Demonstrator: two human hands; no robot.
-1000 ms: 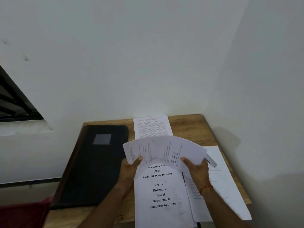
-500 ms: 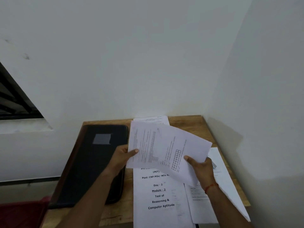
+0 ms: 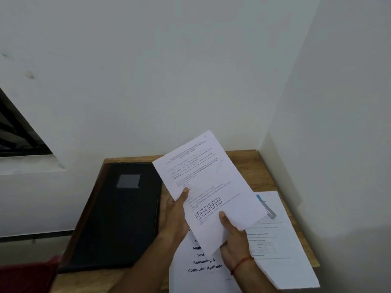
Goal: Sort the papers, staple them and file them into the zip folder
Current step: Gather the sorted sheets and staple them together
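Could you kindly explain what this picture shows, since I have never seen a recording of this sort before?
There is no machine here: a person wears a camera on the head, so you look down at their two hands. The left hand and right hand hold printed sheets above a wooden table. On the table lie a black folder at the left, a title page in the middle, and another sheet at the right with what looks like a small stapler on it.

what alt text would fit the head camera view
The left hand and right hand hold tilted printed papers above a wooden table in a white corner. A black folder lies to the left; loose papers and a stapler lie underneath and to the right.
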